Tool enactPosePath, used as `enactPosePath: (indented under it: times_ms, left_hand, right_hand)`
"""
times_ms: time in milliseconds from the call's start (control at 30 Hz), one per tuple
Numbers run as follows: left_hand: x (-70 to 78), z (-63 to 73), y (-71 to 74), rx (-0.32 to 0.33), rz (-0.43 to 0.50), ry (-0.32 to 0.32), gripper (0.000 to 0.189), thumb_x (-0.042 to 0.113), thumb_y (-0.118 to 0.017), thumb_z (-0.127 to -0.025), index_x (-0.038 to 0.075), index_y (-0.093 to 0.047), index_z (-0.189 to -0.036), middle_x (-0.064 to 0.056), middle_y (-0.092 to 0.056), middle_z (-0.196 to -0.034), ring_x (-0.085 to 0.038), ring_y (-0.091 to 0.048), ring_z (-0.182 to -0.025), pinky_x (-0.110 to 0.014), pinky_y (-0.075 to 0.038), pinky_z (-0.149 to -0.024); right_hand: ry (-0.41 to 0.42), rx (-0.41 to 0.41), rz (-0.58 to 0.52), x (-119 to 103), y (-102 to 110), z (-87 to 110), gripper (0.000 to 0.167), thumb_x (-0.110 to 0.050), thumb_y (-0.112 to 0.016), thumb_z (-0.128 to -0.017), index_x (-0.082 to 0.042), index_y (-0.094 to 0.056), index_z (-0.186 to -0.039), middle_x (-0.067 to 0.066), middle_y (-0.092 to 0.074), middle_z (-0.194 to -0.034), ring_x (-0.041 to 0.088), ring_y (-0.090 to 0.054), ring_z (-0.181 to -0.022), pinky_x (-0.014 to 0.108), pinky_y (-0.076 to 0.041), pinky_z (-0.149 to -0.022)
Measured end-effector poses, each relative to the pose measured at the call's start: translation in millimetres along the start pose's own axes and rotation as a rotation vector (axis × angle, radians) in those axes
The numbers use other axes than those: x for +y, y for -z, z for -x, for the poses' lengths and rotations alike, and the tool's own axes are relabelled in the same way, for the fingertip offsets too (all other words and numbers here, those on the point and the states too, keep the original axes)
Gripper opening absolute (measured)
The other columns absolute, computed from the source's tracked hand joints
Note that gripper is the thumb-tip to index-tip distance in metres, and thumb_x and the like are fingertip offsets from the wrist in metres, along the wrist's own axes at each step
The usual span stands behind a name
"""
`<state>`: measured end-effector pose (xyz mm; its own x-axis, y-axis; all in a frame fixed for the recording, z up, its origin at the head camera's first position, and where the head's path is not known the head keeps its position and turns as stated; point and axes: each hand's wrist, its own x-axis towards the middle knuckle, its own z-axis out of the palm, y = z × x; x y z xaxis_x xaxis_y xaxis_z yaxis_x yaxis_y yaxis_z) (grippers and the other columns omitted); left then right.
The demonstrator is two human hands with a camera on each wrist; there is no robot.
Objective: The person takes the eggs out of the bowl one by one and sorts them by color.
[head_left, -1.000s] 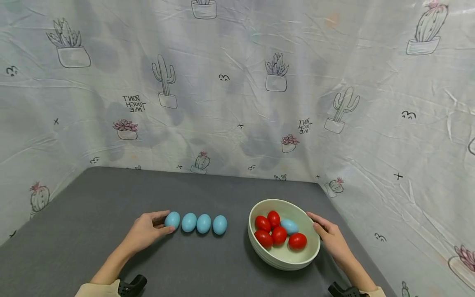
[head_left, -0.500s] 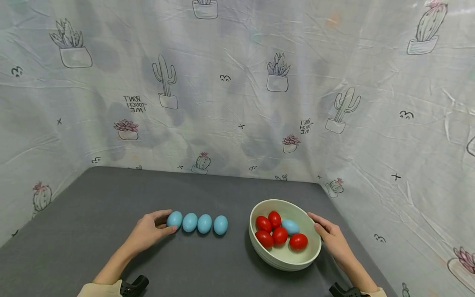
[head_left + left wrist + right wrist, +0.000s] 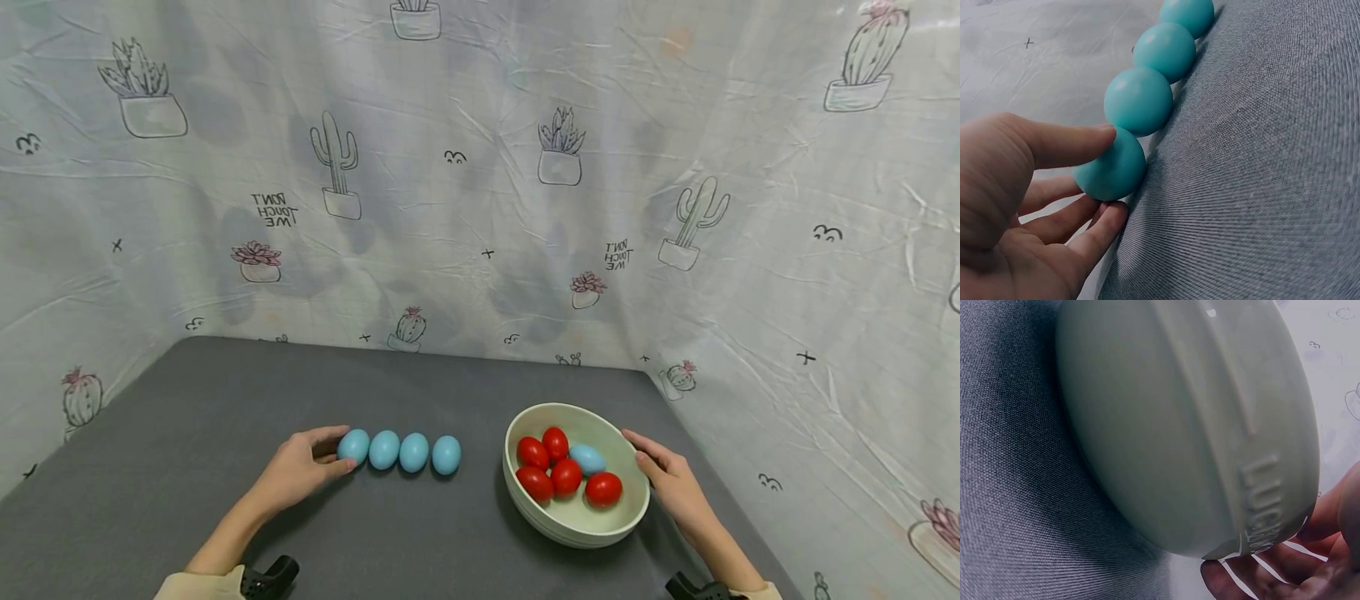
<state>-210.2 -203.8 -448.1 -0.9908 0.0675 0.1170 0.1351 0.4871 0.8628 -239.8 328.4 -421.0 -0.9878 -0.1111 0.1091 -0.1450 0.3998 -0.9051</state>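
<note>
At the left end of a row of several blue eggs [image 3: 414, 452], my left hand [image 3: 294, 469] pinches the end egg [image 3: 353, 447] between thumb and fingers. That egg sits on the table and touches its neighbour in the left wrist view [image 3: 1138, 100]. My right hand [image 3: 672, 482] holds the right side of a pale green bowl [image 3: 573, 521], its thumb by the rim. Inside the bowl lie several red eggs [image 3: 566, 477] and one blue egg [image 3: 587, 458]. Raised lettering marks the bowl's outer wall [image 3: 1260, 487] in the right wrist view.
The grey cloth-covered table [image 3: 315, 383] runs back to a pale curtain [image 3: 465, 208] printed with cacti, which also encloses both sides. Bare table lies between the egg row and the bowl.
My left hand has slid the end egg slightly right, closer to its neighbour, and then stayed there. The right hand and bowl keep their place.
</note>
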Motion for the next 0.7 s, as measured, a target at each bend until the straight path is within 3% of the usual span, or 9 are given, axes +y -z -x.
enactPosePath:
  times_ms: [267,700]
  left_hand:
    - [-0.1,0.4,0.6,-0.019,0.038,0.022,0.079,0.029,-0.078,-0.087,-0.007,-0.039,-0.145,-0.029,-0.044,-0.142,-0.041,-0.051,-0.124,-0.037,-0.052,-0.094]
    - [3.3,1.5,1.0,-0.008,0.038,0.020,0.077,0.032,-0.078,-0.087,-0.006,-0.042,-0.143,-0.027,-0.047,-0.140,-0.039,-0.052,-0.123,-0.037,-0.052,-0.094]
  right_hand:
    - [0.007,-0.002,-0.007,0.8,-0.1,0.3,0.042,-0.018,-0.046,-0.107,0.000,-0.047,-0.145,0.020,-0.047,-0.144,0.029,-0.047,-0.128,0.017,-0.047,-0.089]
    - [0.017,0.006,-0.004,-0.6,-1.5,1.6,0.042,-0.017,-0.047,-0.107,0.001,-0.048,-0.144,0.020,-0.048,-0.143,0.029,-0.046,-0.130,0.016,-0.046,-0.090]
